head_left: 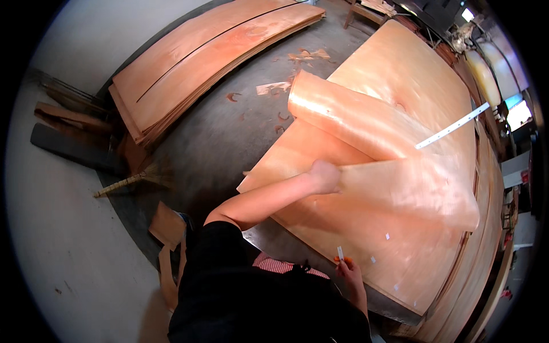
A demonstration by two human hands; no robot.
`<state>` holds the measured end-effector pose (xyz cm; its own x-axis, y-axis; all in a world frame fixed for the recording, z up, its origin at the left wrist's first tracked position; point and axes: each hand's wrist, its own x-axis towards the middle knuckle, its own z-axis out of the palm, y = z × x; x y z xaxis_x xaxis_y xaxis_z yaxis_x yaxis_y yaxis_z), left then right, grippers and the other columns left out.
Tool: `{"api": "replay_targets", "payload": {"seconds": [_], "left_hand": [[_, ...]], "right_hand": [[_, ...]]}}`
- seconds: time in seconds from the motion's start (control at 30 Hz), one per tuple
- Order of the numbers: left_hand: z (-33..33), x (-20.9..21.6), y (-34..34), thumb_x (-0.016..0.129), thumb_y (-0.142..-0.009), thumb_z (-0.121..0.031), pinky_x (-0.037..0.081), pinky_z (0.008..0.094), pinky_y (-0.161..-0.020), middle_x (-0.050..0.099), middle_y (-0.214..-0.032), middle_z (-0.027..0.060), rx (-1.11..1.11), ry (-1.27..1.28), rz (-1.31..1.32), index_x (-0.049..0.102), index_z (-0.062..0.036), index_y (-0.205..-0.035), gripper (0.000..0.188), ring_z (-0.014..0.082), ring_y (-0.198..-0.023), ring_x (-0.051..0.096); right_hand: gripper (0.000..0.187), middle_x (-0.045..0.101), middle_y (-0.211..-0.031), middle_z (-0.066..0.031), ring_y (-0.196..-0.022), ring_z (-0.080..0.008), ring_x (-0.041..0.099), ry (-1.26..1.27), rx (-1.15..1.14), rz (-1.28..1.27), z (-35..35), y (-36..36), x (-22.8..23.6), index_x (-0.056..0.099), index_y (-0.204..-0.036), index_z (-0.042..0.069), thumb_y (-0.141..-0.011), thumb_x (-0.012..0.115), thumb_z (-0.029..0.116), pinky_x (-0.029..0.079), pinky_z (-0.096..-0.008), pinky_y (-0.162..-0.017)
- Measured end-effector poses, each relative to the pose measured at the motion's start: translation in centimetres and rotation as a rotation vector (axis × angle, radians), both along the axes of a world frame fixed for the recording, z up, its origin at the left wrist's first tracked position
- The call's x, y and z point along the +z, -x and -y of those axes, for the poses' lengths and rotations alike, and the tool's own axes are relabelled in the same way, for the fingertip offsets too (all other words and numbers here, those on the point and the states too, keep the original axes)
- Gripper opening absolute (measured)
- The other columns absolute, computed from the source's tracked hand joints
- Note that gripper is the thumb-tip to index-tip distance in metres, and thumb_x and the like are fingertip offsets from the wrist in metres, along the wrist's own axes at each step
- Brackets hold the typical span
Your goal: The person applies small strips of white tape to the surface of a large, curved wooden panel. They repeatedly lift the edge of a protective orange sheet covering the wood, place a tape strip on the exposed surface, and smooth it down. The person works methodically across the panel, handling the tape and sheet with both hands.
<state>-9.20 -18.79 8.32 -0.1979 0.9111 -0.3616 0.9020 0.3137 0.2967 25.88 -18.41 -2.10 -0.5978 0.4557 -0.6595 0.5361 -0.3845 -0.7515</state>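
My left hand reaches across the work surface, its fingers closed on the edge of a wood veneer strip. The strip's far right part is blurred. Behind it, a wide curled veneer sheet lies over the large flat sheets. Close to my body, my right hand is wrapped around a utility knife with orange on its handle and its flat blade pointing away from me. Small white tape-like pieces dot the flat sheet ahead of the right hand.
A long white ruler-like strip sticks out at the curled sheet's right. Across the floor, a stack of veneer sheets lies by the wall. Wood scraps litter the floor. A straw broom and dark boards are at left.
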Motion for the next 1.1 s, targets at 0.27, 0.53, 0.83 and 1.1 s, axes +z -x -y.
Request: {"api": "replay_targets", "payload": {"seconds": [0.27,0.53,0.83,1.1], "left_hand": [[1.9,-0.2,-2.0,0.047,-0.081,-0.055,0.046,0.0424,-0.067,0.061,-0.083,0.0221,0.123,-0.154,0.230,0.061,0.0013,-0.089,0.059,0.0357,-0.075,0.059],[10.5,-11.3,-14.9,0.045,-0.081,-0.057,0.037,0.0464,-0.090,0.046,-0.121,0.0240,-0.206,-0.170,0.491,0.048,-0.0011,-0.120,0.068,0.0373,-0.105,0.050],[14.2,-14.9,-17.0,0.056,-0.075,-0.046,0.036,0.0462,-0.090,0.050,-0.114,0.0168,-0.288,-0.239,0.347,0.057,-0.0060,-0.102,0.049,0.0305,-0.106,0.049],[14.9,-13.7,-11.9,0.057,-0.076,-0.047,0.027,0.0446,-0.101,0.042,-0.126,0.0200,0.270,-0.374,0.021,0.043,0.0009,-0.122,0.068,0.0321,-0.120,0.037]], "right_hand": [[0.020,0.055,-0.072,0.0003,-0.066,-0.0066,0.051,-0.110,0.346,-0.084,-0.3,2.9,5.3,0.061,-0.101,0.004,-0.091,0.048,0.016,0.042,-0.0200,-0.060],[0.019,0.057,-0.070,0.0010,-0.064,-0.0052,0.050,-0.184,0.389,-0.169,0.3,2.7,9.7,0.061,-0.099,0.004,-0.091,0.045,0.013,0.039,-0.0190,-0.058],[0.024,0.054,-0.065,0.0009,-0.058,-0.0061,0.049,-0.102,0.294,-0.108,0.2,1.8,4.3,0.060,-0.099,0.002,-0.093,0.042,0.016,0.038,-0.0195,-0.054],[0.025,0.044,-0.060,0.0034,-0.053,-0.0052,0.039,-0.045,0.197,-0.071,-2.3,1.8,-0.7,0.059,-0.098,0.003,-0.093,0.043,0.022,0.031,-0.0197,-0.048]]}}
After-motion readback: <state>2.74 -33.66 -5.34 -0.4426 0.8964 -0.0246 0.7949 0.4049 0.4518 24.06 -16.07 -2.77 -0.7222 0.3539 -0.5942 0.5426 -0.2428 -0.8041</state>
